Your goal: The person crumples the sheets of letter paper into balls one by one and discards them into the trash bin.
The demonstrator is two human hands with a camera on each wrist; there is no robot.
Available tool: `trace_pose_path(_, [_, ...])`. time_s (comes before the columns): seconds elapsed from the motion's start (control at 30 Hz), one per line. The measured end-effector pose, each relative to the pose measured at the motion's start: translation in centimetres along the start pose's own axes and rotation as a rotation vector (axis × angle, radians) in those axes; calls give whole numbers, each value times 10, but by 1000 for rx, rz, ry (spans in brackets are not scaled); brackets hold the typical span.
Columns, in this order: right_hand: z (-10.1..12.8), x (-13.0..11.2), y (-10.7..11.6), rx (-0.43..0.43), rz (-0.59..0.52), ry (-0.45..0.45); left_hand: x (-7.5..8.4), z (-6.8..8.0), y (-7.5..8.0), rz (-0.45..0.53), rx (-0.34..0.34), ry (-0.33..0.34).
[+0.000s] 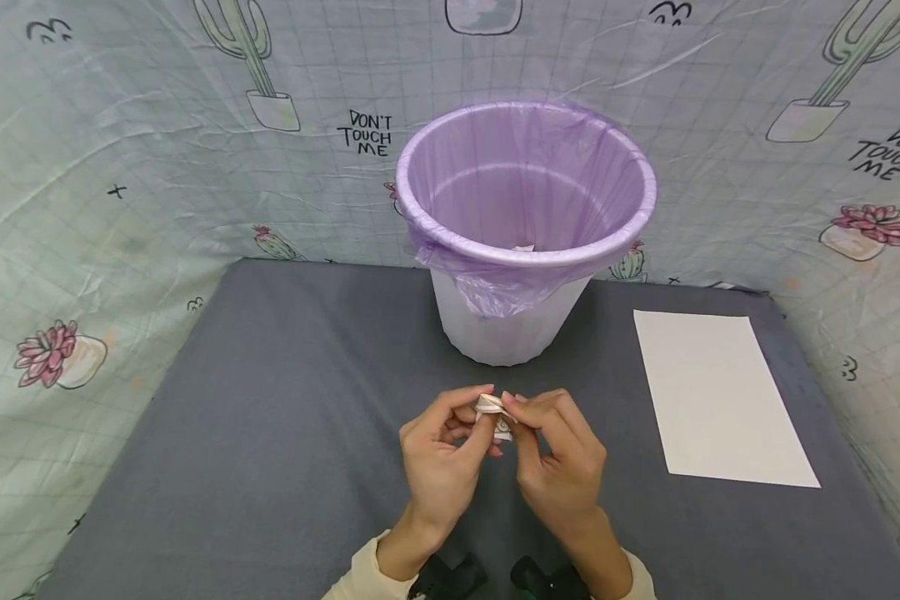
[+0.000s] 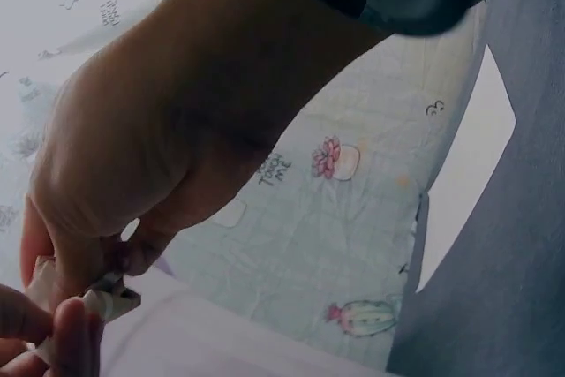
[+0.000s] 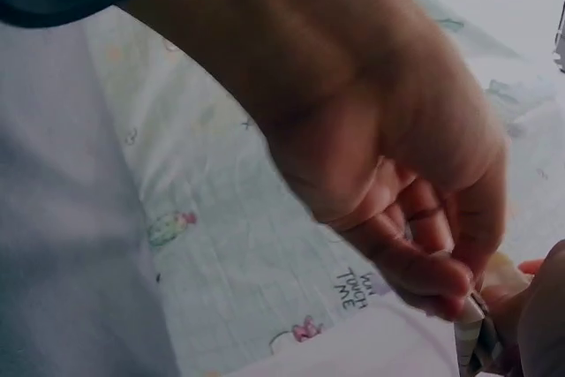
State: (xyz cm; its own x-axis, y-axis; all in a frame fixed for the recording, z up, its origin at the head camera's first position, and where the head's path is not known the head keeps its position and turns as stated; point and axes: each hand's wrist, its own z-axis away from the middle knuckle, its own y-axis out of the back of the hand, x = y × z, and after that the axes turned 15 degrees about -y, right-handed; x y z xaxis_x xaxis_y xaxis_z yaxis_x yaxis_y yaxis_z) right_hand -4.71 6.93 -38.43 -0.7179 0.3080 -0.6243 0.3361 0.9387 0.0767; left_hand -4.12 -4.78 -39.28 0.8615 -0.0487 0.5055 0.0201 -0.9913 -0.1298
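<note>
Both hands meet above the grey cloth, just in front of the bin, around a small folded piece of cream paper [image 1: 490,405] with some dark printing on its lower part. Thumb and fingers of my left hand [image 1: 441,458] pinch its left side. From the right, my right hand [image 1: 562,454] pinches it between thumb and index finger. In the left wrist view the folded paper [image 2: 113,303] shows a darker inner edge between the fingertips. Fingers hide most of it in the right wrist view.
A white waste bin [image 1: 510,321] with a purple liner [image 1: 487,196] stands behind the hands; a small pale scrap [image 1: 523,248] shows inside. A blank white sheet [image 1: 723,400] lies at right on the grey cloth [image 1: 285,433]. Printed fabric [image 1: 330,200] surrounds the work area.
</note>
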Motion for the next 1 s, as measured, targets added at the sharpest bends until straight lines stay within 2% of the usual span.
trace_pose_path(0.07, [0, -1, -1, 21, 52, 3, 1, -1, 2, 4, -25, 56])
trace_pose_path(0.17, [0, -1, -3, 37, 102, 6, 3, -3, 6, 54, -58, 199])
trace_pose_path(0.27, [2, 2, -7, 39, 109, 15, 3, -5, 8, 119, -30, 385])
trace_pose_path(0.33, [5, 5, -8, 36, 109, 9, 1, -4, 8, 134, 7, 479])
trace_pose_path(0.4, [8, 8, -9, 42, 131, -10, 0, -3, 7, 128, 33, 542])
trace_pose_path(0.5, [10, 11, -10, 60, 158, -42, 0, -4, 7, 94, 36, 593])
trace_pose_path(0.57, [10, 10, -9, 63, 155, -51, 1, -5, 7, 93, 37, 616])
trace_pose_path(0.63, [9, 10, -7, 34, 88, -44, 3, -8, 9, 128, 34, 619])
trace_pose_path(0.73, [6, 11, 1, -102, -89, -80, 6, -12, 16, 198, 17, 581])
trace_pose_path(0.8, [4, 10, 8, -210, -240, -174, 8, -15, 21, 233, -8, 532])
trace_pose_path(0.87, [3, 6, 15, -285, -338, -312, 11, -17, 24, 237, -48, 484])
trace_pose_path(0.93, [3, 1, 19, -319, -376, -463, 13, -19, 26, 243, -97, 432])
trace_pose_path(1.0, [3, -5, 21, -327, -351, -580, 15, -19, 26, 236, -143, 380])
